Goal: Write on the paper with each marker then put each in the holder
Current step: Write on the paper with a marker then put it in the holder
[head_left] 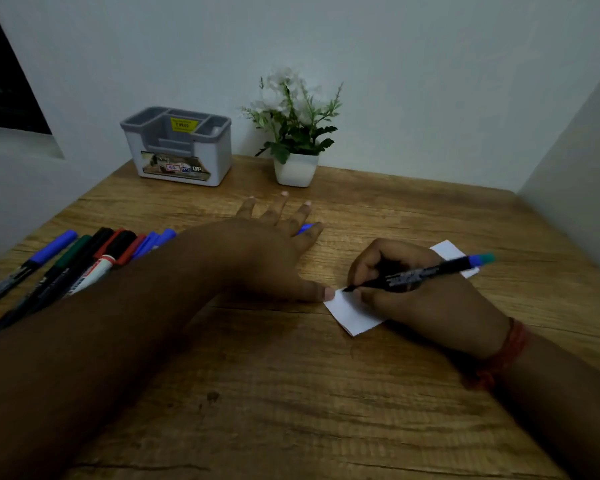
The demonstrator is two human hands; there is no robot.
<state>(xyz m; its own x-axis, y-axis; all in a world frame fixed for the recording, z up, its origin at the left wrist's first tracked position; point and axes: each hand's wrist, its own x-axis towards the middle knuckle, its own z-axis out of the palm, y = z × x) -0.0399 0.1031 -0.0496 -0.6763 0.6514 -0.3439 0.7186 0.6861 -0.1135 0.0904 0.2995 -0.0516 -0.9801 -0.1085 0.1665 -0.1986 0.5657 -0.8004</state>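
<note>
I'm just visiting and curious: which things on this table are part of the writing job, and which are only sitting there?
Part of the job:
marker in the right hand, tip on the paper
left hand, thumb pinning the paper's corner
spare markers lying at the left
holder at the back, no markers visible in it

Just sitting there:
potted plant beside the holder

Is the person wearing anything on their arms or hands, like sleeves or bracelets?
Both forearms are bare, with no sleeves showing. The right wrist has a red thread band wound around it. The left hand and right hand show no gloves; rings are not visible.
</note>
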